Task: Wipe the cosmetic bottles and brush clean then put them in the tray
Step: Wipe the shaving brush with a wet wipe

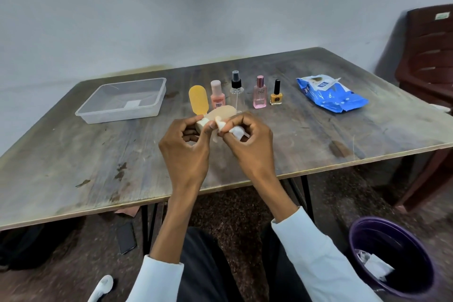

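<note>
White sleeves (316,252) frame the bottom of the view, both forearms reaching up over the worn wooden table (73,154). Left hand (186,140) curls its fingers around a tan wooden-looking paddle brush (221,113), pinching it by a pale end; right hand (247,137) pinches a crumpled white wipe (236,130) against the brush, touching the left fingertips. Just beyond the fingers stand a yellow oval-capped piece (198,99), peach bottle (217,95), clear spray bottle with black nozzle (236,89), pink perfume bottle (259,93) and yellow nail polish bottle (276,94). Beyond the left fingers lies the clear plastic tray (103,115); far beyond the right fingers, a blue wipe packet (331,94).
</note>
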